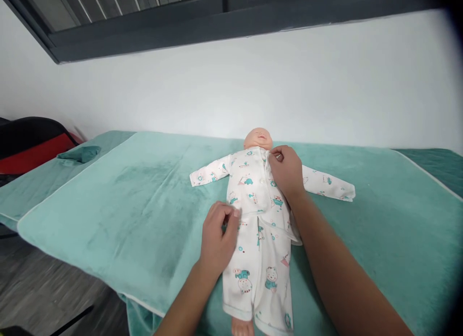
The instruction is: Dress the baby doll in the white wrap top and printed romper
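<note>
Doll: the doll (258, 139) lies on its back in the middle of the bed cover (144, 196), head toward the wall (217, 90) and feet toward the person.
Shirt: the white shirt (248, 179) has small teal and pink prints; both sleeves (329, 183) spread outward, and one lower corner of the front flares out beside the waist.
Pants: the matching pants (238, 263) cover the legs, with one bare foot (242, 327) showing below a cuff.
Right hand: the right hand (287, 169) is at the neck edge of the shirt, near the shoulder, thumb and forefinger pinching the cloth there.
Left hand: the left hand (219, 234) is beside the doll's waist, fingers curled, thumb over the clothes; whether it grips any cloth, I cannot tell.
Bed: the cover is plush green with pale piping; a crumpled bit of green cloth (77, 154) sits toward the far left.
Surroundings: a dark window frame (162, 36) above, a red and black object (39, 152) at left, grey floor (72, 297) below.
</note>
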Demonstrator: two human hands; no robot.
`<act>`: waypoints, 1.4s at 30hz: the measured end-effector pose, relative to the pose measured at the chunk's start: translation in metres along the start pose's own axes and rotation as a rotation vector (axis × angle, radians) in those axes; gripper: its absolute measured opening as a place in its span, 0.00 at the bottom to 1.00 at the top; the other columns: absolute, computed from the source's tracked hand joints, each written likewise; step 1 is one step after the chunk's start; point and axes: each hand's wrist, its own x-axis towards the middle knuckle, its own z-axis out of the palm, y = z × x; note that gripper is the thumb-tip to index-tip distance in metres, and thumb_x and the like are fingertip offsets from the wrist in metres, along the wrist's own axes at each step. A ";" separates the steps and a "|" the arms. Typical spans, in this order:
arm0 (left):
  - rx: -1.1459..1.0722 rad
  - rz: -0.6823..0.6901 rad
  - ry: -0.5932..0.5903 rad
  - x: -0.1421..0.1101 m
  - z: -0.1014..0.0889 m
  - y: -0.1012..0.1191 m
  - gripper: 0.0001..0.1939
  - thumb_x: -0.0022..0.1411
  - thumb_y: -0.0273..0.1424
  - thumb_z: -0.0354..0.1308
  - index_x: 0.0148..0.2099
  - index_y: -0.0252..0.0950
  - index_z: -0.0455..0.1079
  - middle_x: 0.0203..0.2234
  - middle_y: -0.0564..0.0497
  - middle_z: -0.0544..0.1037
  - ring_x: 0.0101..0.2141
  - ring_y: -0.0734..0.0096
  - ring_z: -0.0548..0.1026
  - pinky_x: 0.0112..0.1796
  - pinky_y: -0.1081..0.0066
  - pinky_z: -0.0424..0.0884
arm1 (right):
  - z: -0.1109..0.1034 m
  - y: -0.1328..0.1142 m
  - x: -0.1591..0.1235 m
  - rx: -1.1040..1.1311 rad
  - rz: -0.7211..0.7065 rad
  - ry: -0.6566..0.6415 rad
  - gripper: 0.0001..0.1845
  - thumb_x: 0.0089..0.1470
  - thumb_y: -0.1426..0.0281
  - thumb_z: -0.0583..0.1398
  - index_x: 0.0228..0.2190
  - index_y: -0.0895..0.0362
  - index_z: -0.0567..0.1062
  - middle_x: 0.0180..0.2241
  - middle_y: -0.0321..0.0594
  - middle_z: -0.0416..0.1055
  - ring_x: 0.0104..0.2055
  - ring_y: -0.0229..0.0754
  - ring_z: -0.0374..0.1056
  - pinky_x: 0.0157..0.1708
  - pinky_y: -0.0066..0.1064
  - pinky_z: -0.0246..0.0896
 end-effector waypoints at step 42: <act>-0.237 -0.066 -0.199 0.198 0.077 0.005 0.06 0.61 0.33 0.58 0.36 0.37 0.74 0.30 0.51 0.79 0.32 0.69 0.75 0.37 0.70 0.67 | 0.009 0.007 0.032 0.571 0.307 -0.288 0.13 0.49 0.60 0.65 0.36 0.53 0.80 0.32 0.36 0.77 0.33 0.40 0.70 0.34 0.31 0.64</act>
